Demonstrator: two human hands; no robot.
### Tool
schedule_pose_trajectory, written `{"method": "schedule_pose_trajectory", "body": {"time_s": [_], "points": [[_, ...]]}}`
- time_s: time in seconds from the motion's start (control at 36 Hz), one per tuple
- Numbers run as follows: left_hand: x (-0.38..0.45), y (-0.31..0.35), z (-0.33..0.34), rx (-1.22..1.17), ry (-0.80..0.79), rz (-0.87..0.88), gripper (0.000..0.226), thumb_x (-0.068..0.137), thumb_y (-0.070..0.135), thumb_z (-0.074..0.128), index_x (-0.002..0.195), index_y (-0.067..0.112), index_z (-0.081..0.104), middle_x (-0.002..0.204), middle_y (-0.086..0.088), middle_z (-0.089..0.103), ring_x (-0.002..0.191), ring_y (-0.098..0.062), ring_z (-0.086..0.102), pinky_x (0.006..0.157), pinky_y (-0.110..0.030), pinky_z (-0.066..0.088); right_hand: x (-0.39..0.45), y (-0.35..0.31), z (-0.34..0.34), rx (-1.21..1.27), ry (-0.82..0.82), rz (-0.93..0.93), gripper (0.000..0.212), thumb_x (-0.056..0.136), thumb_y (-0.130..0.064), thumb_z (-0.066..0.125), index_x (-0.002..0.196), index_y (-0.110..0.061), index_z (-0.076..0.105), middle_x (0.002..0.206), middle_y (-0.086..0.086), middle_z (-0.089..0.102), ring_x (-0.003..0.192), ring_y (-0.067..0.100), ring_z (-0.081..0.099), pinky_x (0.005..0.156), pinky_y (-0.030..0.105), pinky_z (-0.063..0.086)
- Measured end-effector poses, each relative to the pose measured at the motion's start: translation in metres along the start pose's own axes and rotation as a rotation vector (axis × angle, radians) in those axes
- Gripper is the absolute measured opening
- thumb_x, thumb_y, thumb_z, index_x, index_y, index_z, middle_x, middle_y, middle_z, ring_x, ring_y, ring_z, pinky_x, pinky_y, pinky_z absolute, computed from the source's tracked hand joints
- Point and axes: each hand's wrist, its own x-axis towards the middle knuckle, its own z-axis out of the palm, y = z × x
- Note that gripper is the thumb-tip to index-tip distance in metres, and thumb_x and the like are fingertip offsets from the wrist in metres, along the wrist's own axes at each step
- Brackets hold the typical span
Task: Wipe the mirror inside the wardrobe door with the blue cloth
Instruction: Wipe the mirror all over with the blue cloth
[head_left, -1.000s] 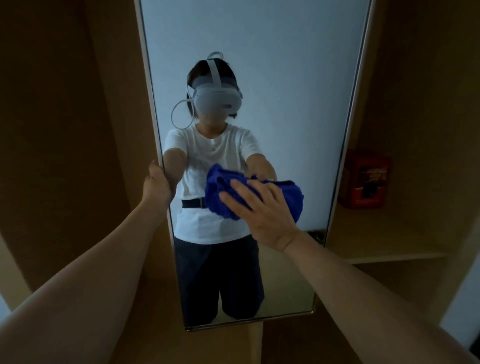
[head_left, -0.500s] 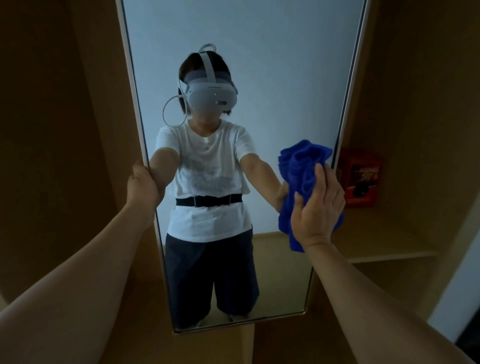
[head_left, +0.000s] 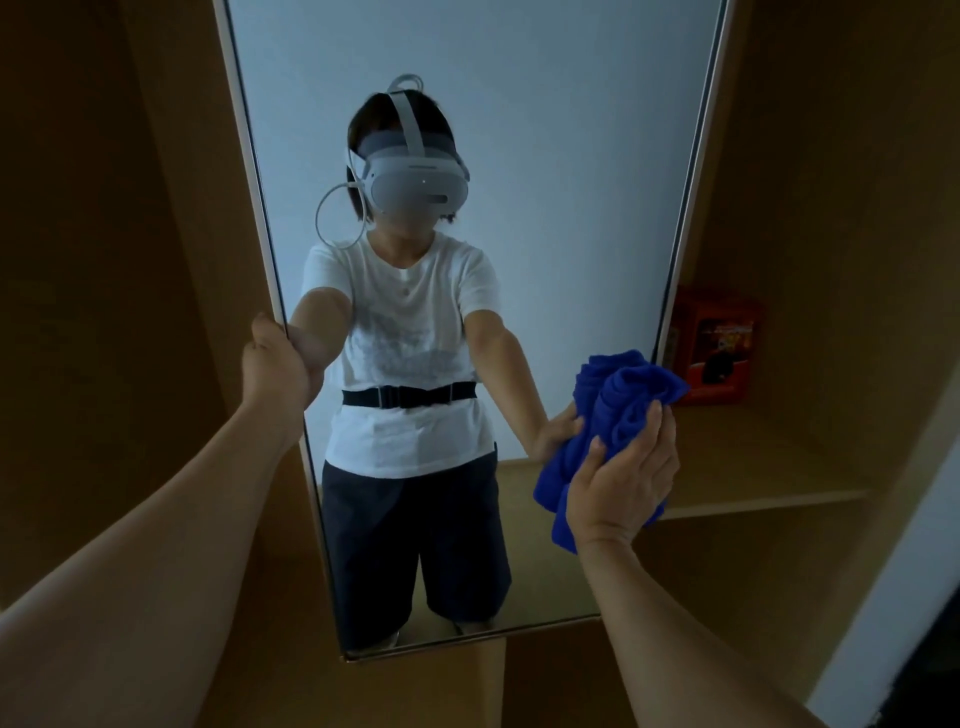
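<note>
Left hand (head_left: 278, 366) grips mirror (head_left: 519, 208) edge, steadying door; right hand (head_left: 623, 478) fingers spread flat, pressing blue cloth (head_left: 618, 395) bunched beneath against glass.

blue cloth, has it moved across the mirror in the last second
Yes. The blue cloth went from the middle of the mirror to its right edge, beside the red box, under the right hand. Since half a second ago, barely.
</note>
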Motion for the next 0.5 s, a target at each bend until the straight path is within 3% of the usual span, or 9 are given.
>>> {"method": "schedule_pose_trajectory", "body": {"time_s": [0.08, 0.14, 0.19, 0.25, 0.31, 0.42, 0.44, 0.5], "points": [[-0.002, 0.002, 0.002, -0.015, -0.010, -0.023, 0.037, 0.094, 0.041, 0.023, 0.103, 0.017, 0.050, 0.077, 0.002, 0.052, 0.068, -0.010, 0.049, 0.059, -0.026, 0.035, -0.019, 0.002, 0.004, 0.033, -0.028, 0.074, 0.061, 0.089, -0.020, 0.053, 0.142, -0.006, 0.025, 0.142, 0.024, 0.038, 0.118, 0.041, 0.046, 0.096, 0.051, 0.041], [-0.003, 0.003, 0.004, -0.028, -0.005, 0.016, 0.047, 0.096, 0.037, 0.020, 0.117, 0.008, 0.051, 0.095, -0.006, 0.060, 0.083, -0.019, 0.056, 0.070, -0.032, 0.042, -0.030, 0.000, 0.008, 0.057, -0.031, 0.106, 0.063, 0.088, -0.015, 0.058, 0.141, 0.000, 0.029, 0.142, 0.026, 0.038, 0.118, 0.043, 0.046, 0.098, 0.050, 0.039], [-0.005, 0.006, 0.006, -0.022, -0.002, 0.060, 0.050, 0.097, 0.032, 0.018, 0.127, 0.002, 0.045, 0.122, -0.017, 0.055, 0.104, -0.030, 0.056, 0.085, -0.038, 0.045, -0.037, -0.005, 0.010, 0.080, -0.028, 0.095, 0.062, 0.088, -0.015, 0.057, 0.141, -0.002, 0.027, 0.143, 0.026, 0.037, 0.119, 0.042, 0.046, 0.099, 0.050, 0.038], [-0.005, 0.009, 0.007, -0.032, 0.018, 0.029, 0.049, 0.097, 0.037, 0.019, 0.124, 0.008, 0.049, 0.108, -0.008, 0.059, 0.085, -0.015, 0.056, 0.070, -0.024, 0.043, -0.043, -0.014, 0.012, 0.090, -0.036, 0.016, 0.057, 0.090, -0.020, 0.051, 0.141, -0.009, 0.026, 0.142, 0.025, 0.039, 0.119, 0.041, 0.046, 0.099, 0.051, 0.039], [-0.004, 0.009, 0.003, -0.009, -0.007, -0.020, 0.049, 0.095, 0.045, 0.022, 0.119, 0.016, 0.053, 0.084, 0.002, 0.055, 0.072, -0.007, 0.049, 0.063, -0.023, 0.037, -0.050, -0.022, 0.014, 0.079, -0.068, -0.109, 0.053, 0.091, -0.025, 0.044, 0.139, -0.010, 0.028, 0.141, 0.023, 0.042, 0.117, 0.040, 0.048, 0.097, 0.050, 0.039], [-0.009, -0.007, -0.014, 0.000, -0.139, -0.052, 0.056, 0.084, 0.058, 0.025, 0.113, 0.020, 0.054, 0.088, -0.001, 0.060, 0.080, -0.016, 0.057, 0.073, -0.032, 0.044, -0.066, -0.033, 0.022, 0.023, -0.140, -0.374, 0.059, 0.085, -0.025, 0.048, 0.140, -0.014, 0.030, 0.143, 0.016, 0.037, 0.121, 0.036, 0.042, 0.096, 0.050, 0.037], [-0.010, -0.013, -0.018, 0.001, -0.168, -0.034, 0.061, 0.080, 0.061, 0.025, 0.111, 0.019, 0.057, 0.084, -0.001, 0.060, 0.075, -0.016, 0.056, 0.072, -0.032, 0.044, -0.069, -0.036, 0.024, 0.007, -0.142, -0.447, 0.060, 0.084, -0.024, 0.050, 0.139, -0.015, 0.031, 0.144, 0.014, 0.034, 0.122, 0.035, 0.040, 0.096, 0.049, 0.037], [-0.012, -0.018, -0.020, -0.013, -0.220, 0.018, 0.058, 0.079, 0.062, 0.024, 0.086, 0.018, 0.061, 0.066, -0.001, 0.053, 0.057, -0.014, 0.048, 0.060, -0.030, 0.041, -0.073, -0.043, 0.028, -0.009, -0.136, -0.611, 0.059, 0.083, -0.023, 0.051, 0.139, -0.019, 0.032, 0.144, 0.010, 0.031, 0.122, 0.034, 0.039, 0.093, 0.048, 0.035]]}}
